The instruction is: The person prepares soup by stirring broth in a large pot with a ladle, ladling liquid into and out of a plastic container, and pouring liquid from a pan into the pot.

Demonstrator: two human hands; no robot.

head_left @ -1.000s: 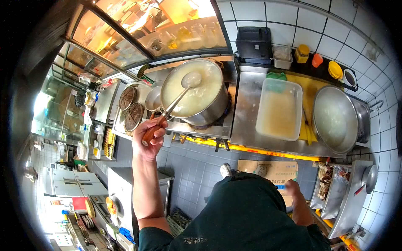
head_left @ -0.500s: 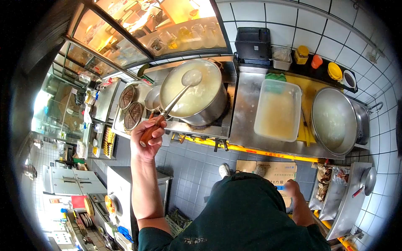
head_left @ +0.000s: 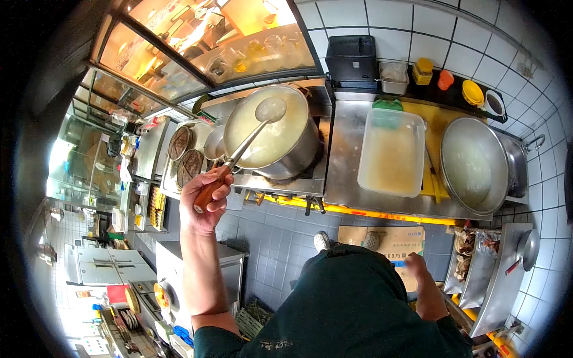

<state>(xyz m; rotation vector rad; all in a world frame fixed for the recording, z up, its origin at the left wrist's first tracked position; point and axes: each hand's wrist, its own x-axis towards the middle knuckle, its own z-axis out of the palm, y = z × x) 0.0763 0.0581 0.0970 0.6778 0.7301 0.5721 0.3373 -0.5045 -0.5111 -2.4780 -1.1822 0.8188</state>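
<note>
My left hand (head_left: 206, 200) is wrapped round the wooden handle of a long metal ladle (head_left: 245, 145). The ladle's round bowl is over the pale, cloudy liquid in a large steel pot (head_left: 286, 161) on the stove; whether it touches the surface is hard to tell. My right hand (head_left: 416, 264) hangs low beside my body, above a flattened cardboard sheet (head_left: 406, 240), its fingers blurred and partly hidden. A smaller pan (head_left: 215, 143) stands just left of the pot.
A plastic tub (head_left: 391, 161) of yellowish liquid stands on the steel counter (head_left: 342, 167). Right of it is a wide metal bowl (head_left: 474, 167) of cloudy liquid, beside a sink. Two round dark lids (head_left: 181, 142) lie left of the pan. Shelving (head_left: 498, 280) stands at the right.
The ladle and my left hand have shifted slightly left in view, still over the pot. The counter and its containers also appear a little further left. My right hand stays low.
</note>
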